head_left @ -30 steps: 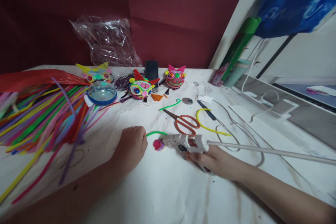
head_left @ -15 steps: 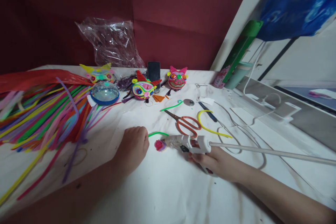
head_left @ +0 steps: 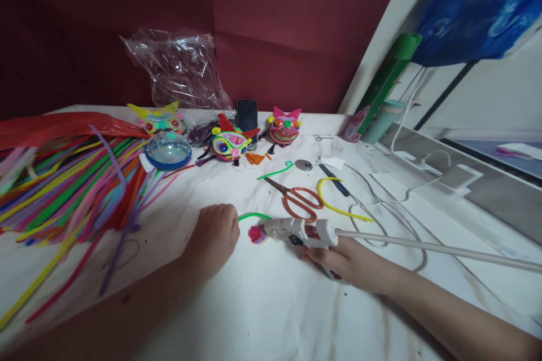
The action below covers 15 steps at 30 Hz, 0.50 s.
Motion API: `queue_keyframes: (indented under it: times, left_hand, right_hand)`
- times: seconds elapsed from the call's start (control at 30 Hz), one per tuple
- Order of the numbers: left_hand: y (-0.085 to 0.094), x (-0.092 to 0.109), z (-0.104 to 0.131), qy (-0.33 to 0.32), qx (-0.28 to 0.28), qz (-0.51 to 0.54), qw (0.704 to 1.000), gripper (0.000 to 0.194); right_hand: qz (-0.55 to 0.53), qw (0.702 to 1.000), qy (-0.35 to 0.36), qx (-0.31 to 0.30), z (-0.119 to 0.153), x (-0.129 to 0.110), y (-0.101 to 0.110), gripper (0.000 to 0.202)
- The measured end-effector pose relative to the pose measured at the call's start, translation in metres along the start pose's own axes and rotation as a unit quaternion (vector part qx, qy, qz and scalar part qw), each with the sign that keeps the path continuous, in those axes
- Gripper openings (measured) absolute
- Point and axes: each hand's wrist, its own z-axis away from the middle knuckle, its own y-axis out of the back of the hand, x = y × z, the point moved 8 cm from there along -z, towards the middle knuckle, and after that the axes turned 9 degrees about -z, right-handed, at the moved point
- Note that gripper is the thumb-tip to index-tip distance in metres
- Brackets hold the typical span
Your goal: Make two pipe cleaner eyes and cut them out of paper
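My left hand [head_left: 215, 240] is closed, knuckles up, over the white tabletop. From its finger side runs a short green pipe cleaner [head_left: 254, 215], which the fingers seem to pinch; the grip itself is hidden. My right hand [head_left: 345, 262] is wrapped round the handle of a white glue gun [head_left: 290, 229], its nozzle pointing left. A long glue stick [head_left: 402, 242] sticks out of the gun's back end. Right at the nozzle is a small pink and purple coiled piece [head_left: 256, 234]; whether they touch I cannot tell.
Orange-handled scissors [head_left: 302, 203], a yellow pipe cleaner [head_left: 339, 208] and a dark-handled tool [head_left: 334, 180] lie beyond the gun. Several pipe cleaners [head_left: 63, 192] are heaped at left. Decorated animal heads [head_left: 231, 144], a phone [head_left: 247, 115] and a clear dome [head_left: 168, 149] stand behind. Cables [head_left: 376, 197] run at right.
Almost nothing differs. Both hands, the glue gun and the pink piece keep their places, and the whole view has shifted very slightly.
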Motion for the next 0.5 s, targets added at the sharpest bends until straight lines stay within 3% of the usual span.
queue_keyframes:
  times: [0.5]
  left_hand:
    - [0.0012, 0.0014, -0.0019, 0.004, -0.008, -0.005, 1.0, 0.022]
  right_hand:
    - [0.009, 1.0, -0.013, -0.003, 0.0013, -0.0014, 0.0028, 0.035]
